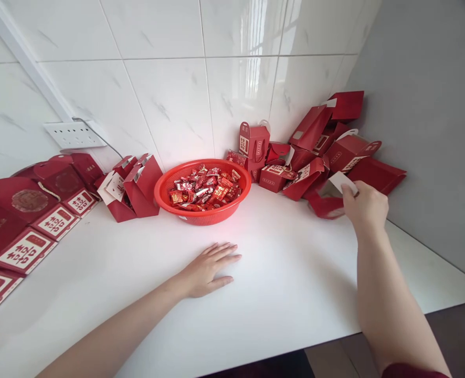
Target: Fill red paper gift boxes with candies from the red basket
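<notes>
My left hand [211, 270] lies flat on the white table, its fingers stretched out and holding nothing. At the right, my right hand [368, 207] pinches the white inner flap of a red gift box [324, 206]. That box is partly open and tilted, at the front of a heap of red boxes [311, 128]. Behind my left hand stands a red plastic basket [201, 216] full of red-wrapped candies [211, 189].
Rows of red boxes with white labels [23, 252] line the table's left side. Two opened boxes [132, 189] stand left of the basket. Tiled wall [165, 94] closes off the back, a grey panel [425, 131] the right. A socket strip [75, 135] with a cable sits on the wall.
</notes>
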